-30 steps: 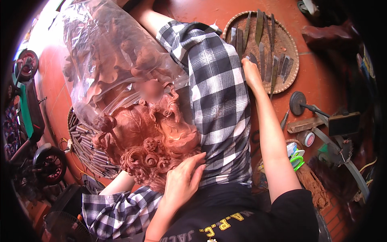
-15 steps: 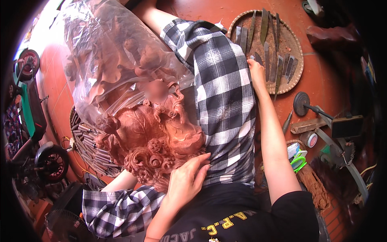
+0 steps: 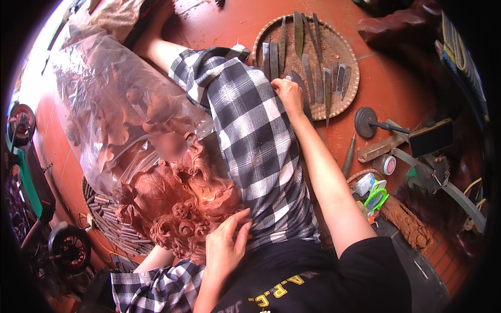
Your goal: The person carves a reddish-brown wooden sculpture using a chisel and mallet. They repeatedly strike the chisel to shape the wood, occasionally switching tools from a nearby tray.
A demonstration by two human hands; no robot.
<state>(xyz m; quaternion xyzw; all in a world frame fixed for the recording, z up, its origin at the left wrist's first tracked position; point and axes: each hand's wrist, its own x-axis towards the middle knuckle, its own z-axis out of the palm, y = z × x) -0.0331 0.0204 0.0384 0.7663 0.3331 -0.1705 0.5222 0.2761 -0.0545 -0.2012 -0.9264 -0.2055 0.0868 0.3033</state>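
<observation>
A reddish wood carving [image 3: 177,208] with scrolls and curls lies across my lap, its far part wrapped in a clear plastic bag [image 3: 104,104]. My left hand [image 3: 227,245] rests flat on the carving's near edge, fingers apart, beside my checked black-and-white trouser leg [image 3: 261,151]. My right hand [image 3: 289,94] reaches over that leg to the near rim of a round woven tray [image 3: 355,78] holding several flat metal chisels [image 3: 308,68]. Its fingers are curled around one chisel there.
A second flat basket of thin metal tools [image 3: 104,219] lies on the red floor under the carving at left. A scooter wheel [image 3: 70,248] stands lower left. At right are a round-headed tool [image 3: 368,122], a wooden block [image 3: 381,148], a green item [image 3: 376,198] and dark carved wood [image 3: 402,26].
The view has shifted a little. My right hand stays at the tray's near rim among the chisels. My left hand keeps its place on the carving.
</observation>
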